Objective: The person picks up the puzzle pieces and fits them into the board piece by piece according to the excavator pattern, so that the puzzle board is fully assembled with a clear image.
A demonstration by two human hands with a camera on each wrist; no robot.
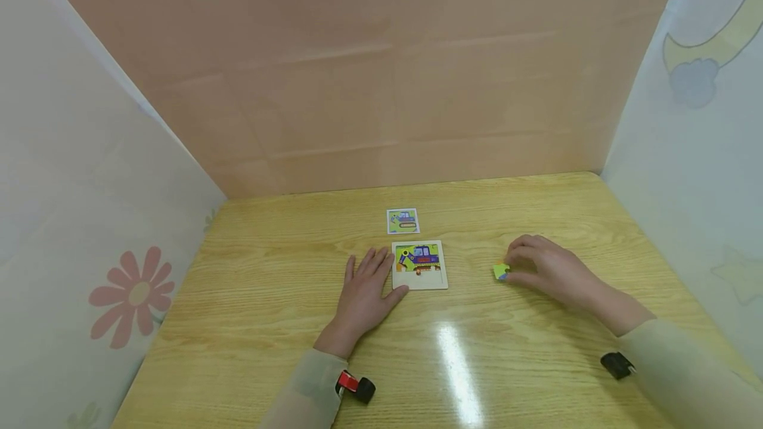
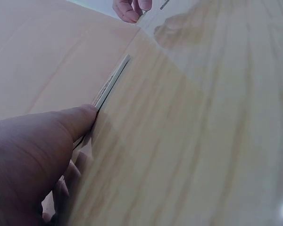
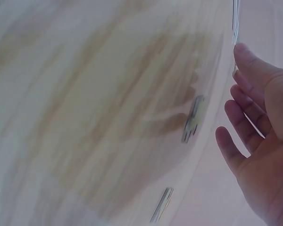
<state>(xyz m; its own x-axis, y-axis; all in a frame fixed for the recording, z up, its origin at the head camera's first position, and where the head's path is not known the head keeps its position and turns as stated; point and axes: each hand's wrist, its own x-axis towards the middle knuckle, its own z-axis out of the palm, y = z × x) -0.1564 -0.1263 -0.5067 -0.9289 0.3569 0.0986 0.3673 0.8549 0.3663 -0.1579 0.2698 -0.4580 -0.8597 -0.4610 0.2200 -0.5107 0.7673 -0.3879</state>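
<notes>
A square wooden jigsaw board point(image 1: 420, 281) lies on the table, its upper part filled with a blue excavator picture and a bare strip along its lower side. My left hand point(image 1: 365, 296) rests flat at its left side, with the fingers along that edge and the thumb at the lower left corner. In the left wrist view, the thumb point(image 2: 78, 120) touches the board's edge point(image 2: 114, 81). Off to the right, my right hand point(image 1: 551, 270) pinches a green and blue puzzle piece point(image 1: 499, 273) between thumb and fingers, which partly hide it.
Behind the board lies a small picture card point(image 1: 403, 221) showing the same excavator. In the right wrist view, two small flat pieces lie on the table near the right hand, one with a green face point(image 3: 194, 118) and one edge-on point(image 3: 161, 205). Cloth walls enclose the table point(image 1: 286, 237).
</notes>
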